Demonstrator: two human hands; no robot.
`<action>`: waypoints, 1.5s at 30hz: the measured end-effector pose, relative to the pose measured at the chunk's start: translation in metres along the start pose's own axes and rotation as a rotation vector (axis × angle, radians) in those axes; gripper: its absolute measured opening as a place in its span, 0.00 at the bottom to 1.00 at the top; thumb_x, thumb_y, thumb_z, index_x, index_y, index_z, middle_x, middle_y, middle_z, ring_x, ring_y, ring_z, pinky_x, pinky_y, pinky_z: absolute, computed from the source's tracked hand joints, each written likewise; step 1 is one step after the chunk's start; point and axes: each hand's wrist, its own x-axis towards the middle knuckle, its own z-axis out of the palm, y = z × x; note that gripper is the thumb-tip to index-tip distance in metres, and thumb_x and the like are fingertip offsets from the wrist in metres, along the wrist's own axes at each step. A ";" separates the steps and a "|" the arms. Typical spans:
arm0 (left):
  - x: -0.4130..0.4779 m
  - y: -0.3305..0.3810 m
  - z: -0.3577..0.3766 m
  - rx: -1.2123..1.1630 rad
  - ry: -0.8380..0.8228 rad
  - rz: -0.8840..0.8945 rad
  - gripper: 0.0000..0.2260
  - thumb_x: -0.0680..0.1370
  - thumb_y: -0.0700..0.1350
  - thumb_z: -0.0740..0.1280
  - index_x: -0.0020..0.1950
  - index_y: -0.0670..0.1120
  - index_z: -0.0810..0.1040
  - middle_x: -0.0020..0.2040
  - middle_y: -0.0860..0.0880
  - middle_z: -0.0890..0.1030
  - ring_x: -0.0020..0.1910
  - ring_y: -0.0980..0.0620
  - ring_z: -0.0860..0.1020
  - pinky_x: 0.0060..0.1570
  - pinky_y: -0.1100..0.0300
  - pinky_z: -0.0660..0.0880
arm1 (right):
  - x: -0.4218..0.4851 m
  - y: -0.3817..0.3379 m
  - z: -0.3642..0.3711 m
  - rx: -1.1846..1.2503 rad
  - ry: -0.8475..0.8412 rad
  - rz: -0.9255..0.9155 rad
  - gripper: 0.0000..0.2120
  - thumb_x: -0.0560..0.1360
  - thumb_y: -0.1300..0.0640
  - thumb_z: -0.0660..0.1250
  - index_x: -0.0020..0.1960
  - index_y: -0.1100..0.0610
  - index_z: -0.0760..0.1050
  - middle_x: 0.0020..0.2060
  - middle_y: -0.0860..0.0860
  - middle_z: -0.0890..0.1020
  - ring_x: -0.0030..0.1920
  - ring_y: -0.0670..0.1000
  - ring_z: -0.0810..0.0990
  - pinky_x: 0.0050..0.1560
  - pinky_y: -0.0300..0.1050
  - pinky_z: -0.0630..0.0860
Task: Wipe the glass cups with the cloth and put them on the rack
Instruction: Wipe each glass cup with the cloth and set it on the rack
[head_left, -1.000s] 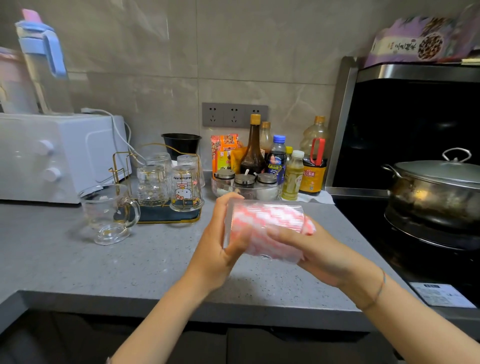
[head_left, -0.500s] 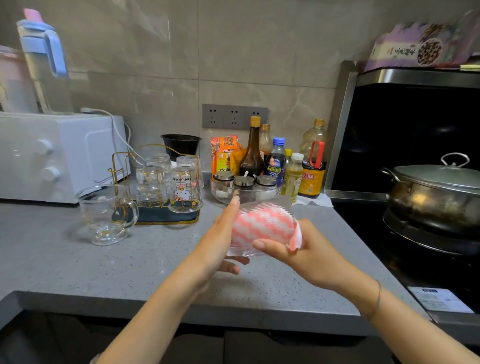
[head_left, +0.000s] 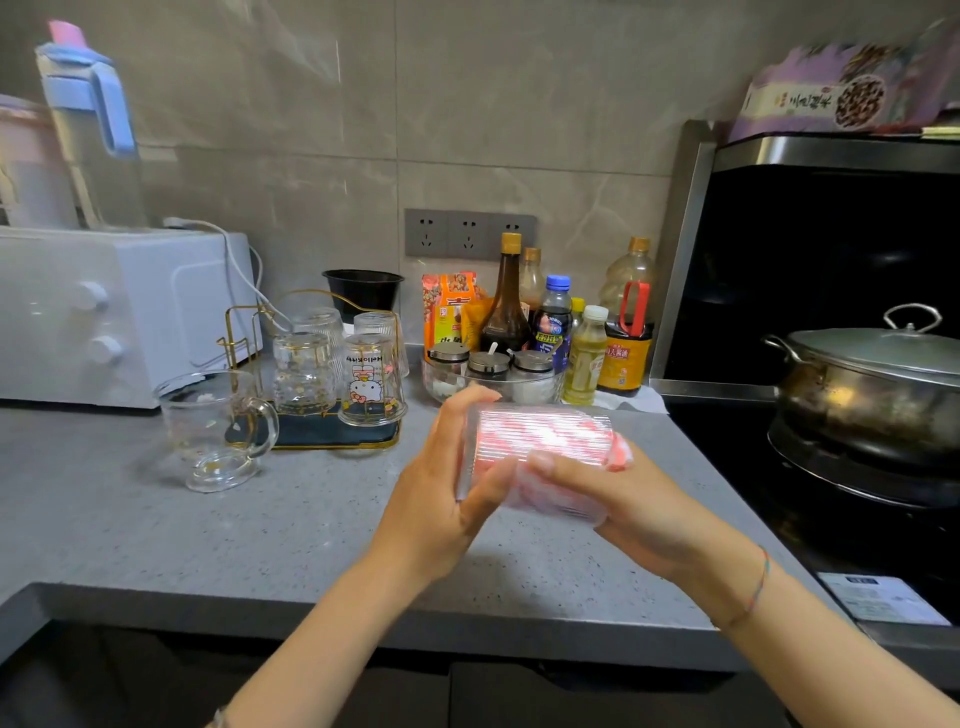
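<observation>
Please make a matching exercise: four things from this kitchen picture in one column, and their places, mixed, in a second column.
Things:
1. ribbed glass
2. pink cloth
3. handled glass mug
4. cartoon-print glass

Places:
A. upside down on the rack
B. on the counter left of the rack
C. stuffed inside a glass
D. held sideways between both hands

Pairs: 1-D, 2-C, 3-B, 4-A

The ribbed clear glass cup (head_left: 540, 441) shows pink-and-white cloth (head_left: 618, 451) through its wall. The surface (head_left: 130, 525) is matt grey speckled stone (faintly grainy). The rack (head_left: 311, 364) is thin gold-toned metal; the pot (head_left: 872, 395) is glossy steel.
</observation>
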 end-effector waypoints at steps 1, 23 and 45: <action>0.000 0.001 0.002 -0.023 0.003 -0.036 0.31 0.68 0.79 0.48 0.68 0.69 0.57 0.62 0.71 0.70 0.55 0.63 0.77 0.51 0.62 0.77 | 0.001 -0.001 -0.001 -0.033 0.015 -0.003 0.17 0.71 0.60 0.72 0.58 0.54 0.76 0.53 0.52 0.84 0.55 0.51 0.82 0.53 0.40 0.79; 0.003 0.003 0.015 -0.271 0.056 -0.126 0.31 0.67 0.77 0.58 0.60 0.58 0.65 0.47 0.56 0.77 0.44 0.58 0.80 0.39 0.67 0.75 | -0.006 -0.012 0.006 0.002 -0.008 0.072 0.16 0.71 0.58 0.67 0.59 0.56 0.77 0.53 0.54 0.84 0.54 0.52 0.83 0.50 0.39 0.79; 0.003 0.008 0.011 -0.215 -0.021 -0.151 0.17 0.75 0.68 0.58 0.58 0.61 0.64 0.44 0.57 0.81 0.38 0.66 0.78 0.39 0.69 0.73 | -0.001 -0.022 -0.005 -0.144 0.071 0.072 0.16 0.67 0.57 0.70 0.54 0.57 0.78 0.49 0.53 0.85 0.49 0.50 0.84 0.48 0.38 0.80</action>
